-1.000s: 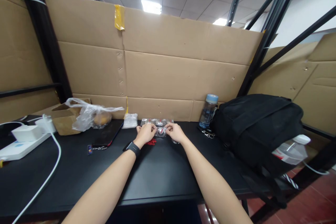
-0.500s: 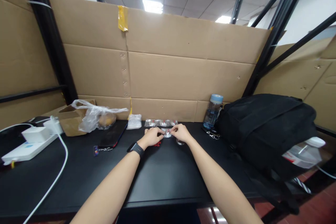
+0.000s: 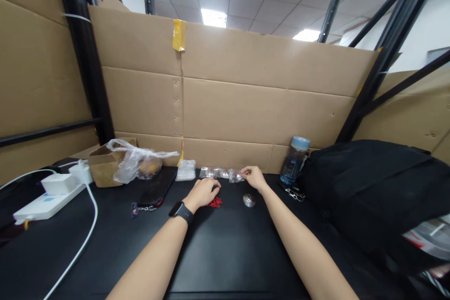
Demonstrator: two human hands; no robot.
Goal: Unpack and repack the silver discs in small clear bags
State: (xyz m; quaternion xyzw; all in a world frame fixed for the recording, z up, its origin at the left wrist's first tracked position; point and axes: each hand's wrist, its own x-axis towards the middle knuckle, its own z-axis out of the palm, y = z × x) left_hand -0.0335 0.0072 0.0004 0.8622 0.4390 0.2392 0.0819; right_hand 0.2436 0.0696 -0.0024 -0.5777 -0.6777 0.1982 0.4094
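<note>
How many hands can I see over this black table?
2: the left hand is beside the red cord, and the right hand is at the right end of the clear packets. No others show.

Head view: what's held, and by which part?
Right hand is at right edge of clear plastic packet; grip cannot be told. Left hand visibly holds nothing.

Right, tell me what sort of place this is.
Probably a makeshift workstation, perhaps in a workshop or storeroom: a black tabletop sits between black metal rack posts, walled in by cardboard panels.
</note>
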